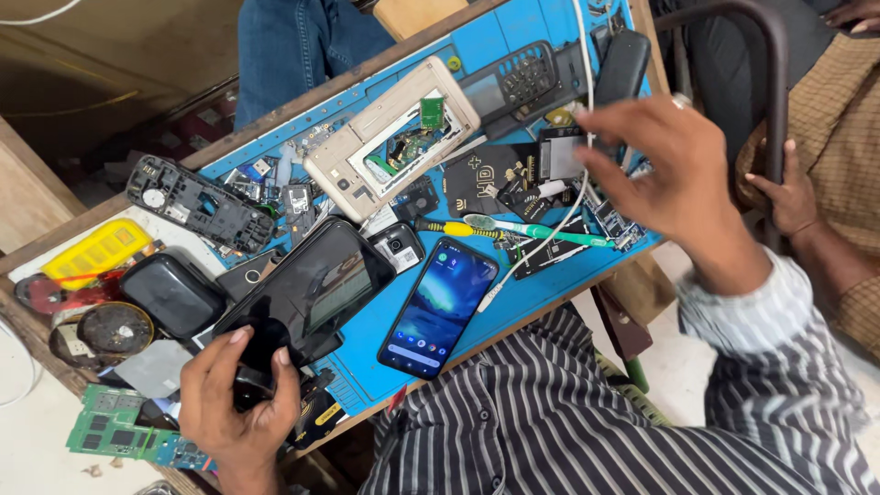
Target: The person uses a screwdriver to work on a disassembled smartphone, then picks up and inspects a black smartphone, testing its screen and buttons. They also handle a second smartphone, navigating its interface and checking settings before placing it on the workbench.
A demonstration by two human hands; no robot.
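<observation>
1. Gripping a small black part (259, 353) in the left hand (240, 403): thumb and forefinger pinch it at the lower left edge of the blue mat (385, 316), just below a dark phone (307, 289) lying face up. What the part is, I cannot tell.
2. Right hand (674, 170) hovers over the mat's right end, fingers loosely spread and curled, holding nothing visible; fingertips are near a white cable (550, 234) and a black card (486, 179).
3. Judgement: keep the pinch on the part's edges and steady the wrist on the bench; move the right hand slowly, since loose pieces crowd that end.
4. Materials: lit phone (440, 307), glossy glass, rounded corners; beige frame (390, 137), matte plastic, open window showing a green board; yellow-handled screwdriver (454, 227) beside a green toothbrush (550, 234); bare green boards (115, 431) at lower left.
5. Another person's hand (779, 197) rests at far right.
</observation>
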